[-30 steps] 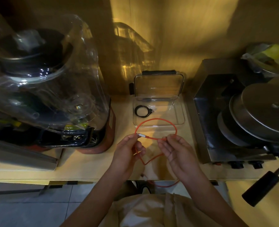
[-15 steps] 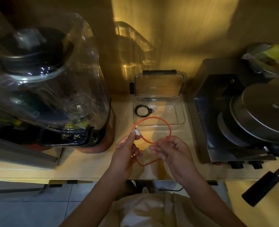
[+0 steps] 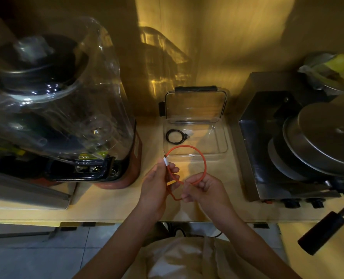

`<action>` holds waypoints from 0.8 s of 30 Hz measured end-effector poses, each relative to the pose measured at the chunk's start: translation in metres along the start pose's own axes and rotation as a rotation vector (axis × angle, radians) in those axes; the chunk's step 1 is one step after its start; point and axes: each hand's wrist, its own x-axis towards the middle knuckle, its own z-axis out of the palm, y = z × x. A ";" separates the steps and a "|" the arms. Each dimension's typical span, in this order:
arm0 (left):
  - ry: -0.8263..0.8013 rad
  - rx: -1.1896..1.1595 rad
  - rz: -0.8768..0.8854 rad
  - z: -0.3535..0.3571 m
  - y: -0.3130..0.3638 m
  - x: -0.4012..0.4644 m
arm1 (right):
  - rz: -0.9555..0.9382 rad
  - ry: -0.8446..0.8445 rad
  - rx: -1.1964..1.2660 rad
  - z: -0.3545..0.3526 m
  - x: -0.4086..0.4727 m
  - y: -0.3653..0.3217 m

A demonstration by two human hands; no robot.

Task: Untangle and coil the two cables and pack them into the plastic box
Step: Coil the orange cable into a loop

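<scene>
Left hand (image 3: 159, 182) pinched orange cable (image 3: 204, 164) by its white plug | right hand (image 3: 204, 189) gripped the loop's near side | loop arched toward plastic box (image 3: 221, 141) | black cable (image 3: 174, 135) coiled inside, left

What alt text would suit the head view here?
Two bare hands, left hand and right hand, hold an orange cable looped into a ring above a counter. Behind it, an open clear plastic box holds a coiled black cable.
</scene>
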 end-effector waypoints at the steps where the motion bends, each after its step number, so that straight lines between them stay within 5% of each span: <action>1: -0.012 -0.008 0.008 0.001 0.001 0.000 | -0.007 -0.003 -0.020 0.000 0.000 0.001; 10: -0.059 -0.120 0.000 0.002 0.002 0.003 | -0.099 -0.093 -0.216 -0.003 0.002 0.010; 24: -0.357 -0.441 -0.267 -0.010 0.028 0.008 | -0.091 -0.504 -0.479 -0.012 -0.001 0.018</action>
